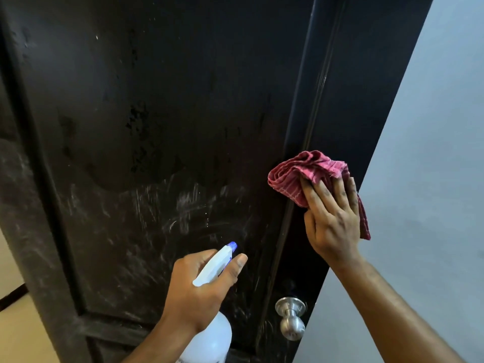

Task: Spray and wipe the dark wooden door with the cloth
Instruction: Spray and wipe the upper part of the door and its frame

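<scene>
While door (pixel 146 106) fills view, items as follows. Left hand (pixel 193 292): grip clamped round neck of spray bottle (pixel 212 334), nozzle (pixel 231 246) aimed at door panel, forefinger stretched beside nozzle. Right hand (pixel 332 218): flat, fingers spread, pressing red cloth (pixel 296 174) against door's right stile. Cloth bunched, partly under my palm. Panel: pale smears in lower half, dark wet patch above. Knob (pixel 290 318): metal, below cloth, near door edge. Wall (pixel 429 153): pale, right of door.
</scene>
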